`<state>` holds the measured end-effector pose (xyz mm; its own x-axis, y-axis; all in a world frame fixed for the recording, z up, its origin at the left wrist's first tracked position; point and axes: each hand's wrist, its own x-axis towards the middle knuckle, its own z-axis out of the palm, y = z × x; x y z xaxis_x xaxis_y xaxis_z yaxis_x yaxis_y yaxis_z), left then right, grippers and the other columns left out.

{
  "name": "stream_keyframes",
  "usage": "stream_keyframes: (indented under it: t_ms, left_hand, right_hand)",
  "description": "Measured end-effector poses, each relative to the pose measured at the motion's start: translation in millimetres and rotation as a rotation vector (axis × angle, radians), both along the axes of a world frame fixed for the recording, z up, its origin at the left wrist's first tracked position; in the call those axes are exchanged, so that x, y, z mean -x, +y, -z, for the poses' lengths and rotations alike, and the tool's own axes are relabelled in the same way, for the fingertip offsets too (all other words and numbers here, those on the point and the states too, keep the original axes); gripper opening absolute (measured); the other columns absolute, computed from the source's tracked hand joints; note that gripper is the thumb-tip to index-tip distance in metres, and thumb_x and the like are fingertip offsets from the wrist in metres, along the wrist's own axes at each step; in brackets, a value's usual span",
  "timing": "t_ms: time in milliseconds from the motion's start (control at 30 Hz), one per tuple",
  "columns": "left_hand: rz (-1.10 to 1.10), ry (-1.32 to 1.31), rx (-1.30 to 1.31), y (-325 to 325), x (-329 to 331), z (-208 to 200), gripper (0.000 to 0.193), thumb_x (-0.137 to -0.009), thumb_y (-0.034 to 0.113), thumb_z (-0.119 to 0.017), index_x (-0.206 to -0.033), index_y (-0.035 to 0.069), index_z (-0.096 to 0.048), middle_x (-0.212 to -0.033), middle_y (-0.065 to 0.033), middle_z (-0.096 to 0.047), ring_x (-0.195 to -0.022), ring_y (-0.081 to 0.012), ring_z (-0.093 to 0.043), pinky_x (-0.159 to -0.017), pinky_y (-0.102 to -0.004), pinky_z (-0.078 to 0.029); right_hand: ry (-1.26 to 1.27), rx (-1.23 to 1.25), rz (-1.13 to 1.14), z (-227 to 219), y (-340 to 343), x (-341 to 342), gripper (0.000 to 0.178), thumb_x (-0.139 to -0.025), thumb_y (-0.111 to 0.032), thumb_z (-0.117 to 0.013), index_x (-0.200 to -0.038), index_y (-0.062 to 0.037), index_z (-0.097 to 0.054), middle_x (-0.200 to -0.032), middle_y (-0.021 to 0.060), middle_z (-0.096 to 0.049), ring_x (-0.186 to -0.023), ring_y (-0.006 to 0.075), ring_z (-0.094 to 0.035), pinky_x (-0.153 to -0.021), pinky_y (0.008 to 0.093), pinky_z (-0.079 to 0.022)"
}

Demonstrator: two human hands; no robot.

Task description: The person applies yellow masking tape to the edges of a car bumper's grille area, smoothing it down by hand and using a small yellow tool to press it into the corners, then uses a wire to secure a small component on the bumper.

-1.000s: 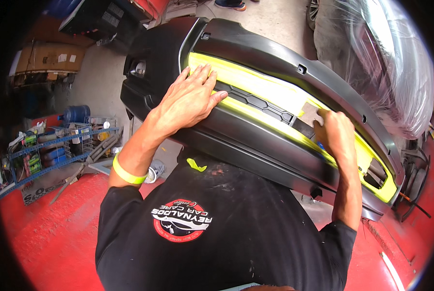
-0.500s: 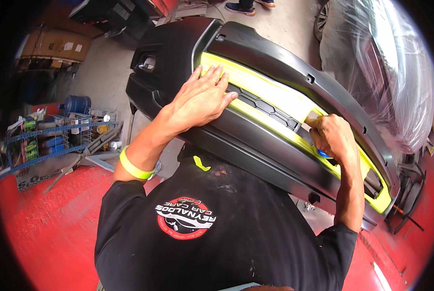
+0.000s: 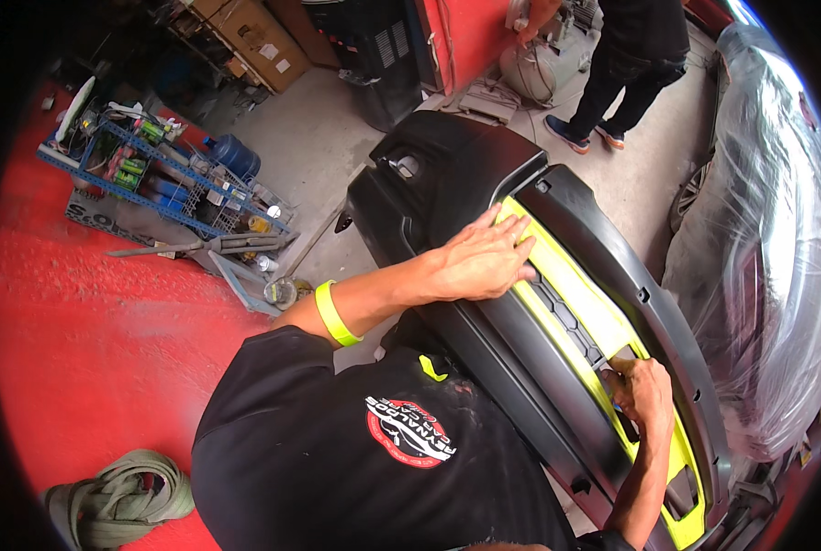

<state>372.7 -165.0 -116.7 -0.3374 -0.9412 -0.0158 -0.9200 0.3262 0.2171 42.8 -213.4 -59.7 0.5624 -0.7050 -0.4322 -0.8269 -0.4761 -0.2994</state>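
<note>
A large black car bumper (image 3: 520,344) lies in front of me, slanting from far left to near right. Bright yellow-green trim (image 3: 583,285) frames its long opening, where a black honeycomb grille (image 3: 562,317) shows. My left hand (image 3: 484,257) lies on the far left end of the trim, fingers spread and stretched out. Farther right, my right hand (image 3: 643,395) is closed at the opening, its fingers curled down over the trim. A small tan patch (image 3: 621,356) shows by its fingertips; what the fingers grip is hidden.
A car under clear plastic sheeting (image 3: 759,239) stands on the right. Another person (image 3: 635,64) stands beyond the bumper near a tank (image 3: 534,73). On the left are a blue shelf rack (image 3: 153,174) with bottles and a coiled green hose (image 3: 126,500) against the red wall.
The view has turned, so the bumper now sits farther right and slants more steeply. More of the other person shows. Both my hands stay at the trim.
</note>
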Motion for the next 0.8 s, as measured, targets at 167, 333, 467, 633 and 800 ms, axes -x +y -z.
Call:
stream_keyframes:
  t_ms: [167,333,467,633,800]
  left_hand:
    - [-0.217,-0.140,0.497,-11,-28,-16,0.040,-0.093,0.019,-0.060,-0.127,-0.002,-0.061,-0.135,-0.0219,-0.058,-0.130,-0.0403,-0.049,-0.111,-0.0596,-0.033]
    - [-0.305,-0.033,0.425,-5,-43,-31,0.034,-0.090,0.028,-0.068,-0.121,0.015,-0.071,-0.142,-0.0197,-0.053,-0.135,-0.0470,-0.042,-0.112,-0.0648,-0.028]
    - [-0.101,-0.150,0.174,4,-35,-24,0.057,-0.090,0.061,-0.059,-0.116,0.012,-0.075,-0.148,-0.0244,-0.046,-0.145,-0.0484,-0.025,-0.117,-0.0668,-0.012]
    - [-0.072,-0.103,0.129,1,-31,-13,0.090,-0.079,0.083,-0.052,-0.121,0.006,-0.071,-0.149,-0.0273,-0.043,-0.146,-0.0494,-0.022,-0.118,-0.0667,-0.009]
    - [-0.088,-0.117,0.152,-5,-24,-26,0.103,-0.073,0.086,-0.054,-0.128,0.001,-0.065,-0.148,-0.0290,-0.042,-0.146,-0.0488,-0.023,-0.117,-0.0670,-0.011]
  right_hand:
    - [-0.092,0.058,0.017,18,3,23,0.020,-0.086,-0.014,-0.070,-0.105,-0.0079,-0.074,-0.064,0.0243,-0.057,-0.055,0.0338,-0.061,-0.056,0.0424,-0.047]
    - [-0.011,0.054,0.235,-12,3,26,0.038,-0.090,-0.017,-0.069,-0.125,-0.0034,-0.067,-0.069,0.0290,-0.057,-0.058,0.0335,-0.061,-0.066,0.0420,-0.048]
    - [-0.256,0.071,0.310,-21,1,36,0.037,-0.099,-0.020,-0.061,-0.127,0.0026,-0.064,-0.107,0.0250,-0.072,-0.090,0.0262,-0.070,-0.086,0.0369,-0.052]
    - [-0.275,0.070,0.309,-28,9,31,0.037,-0.100,-0.021,-0.060,-0.129,0.0020,-0.063,-0.105,0.0243,-0.072,-0.091,0.0228,-0.069,-0.087,0.0371,-0.051]
    - [-0.298,0.025,0.341,-25,9,19,0.037,-0.095,-0.019,-0.066,-0.127,0.0003,-0.065,-0.068,0.0264,-0.060,-0.060,0.0219,-0.056,-0.069,0.0369,-0.049]
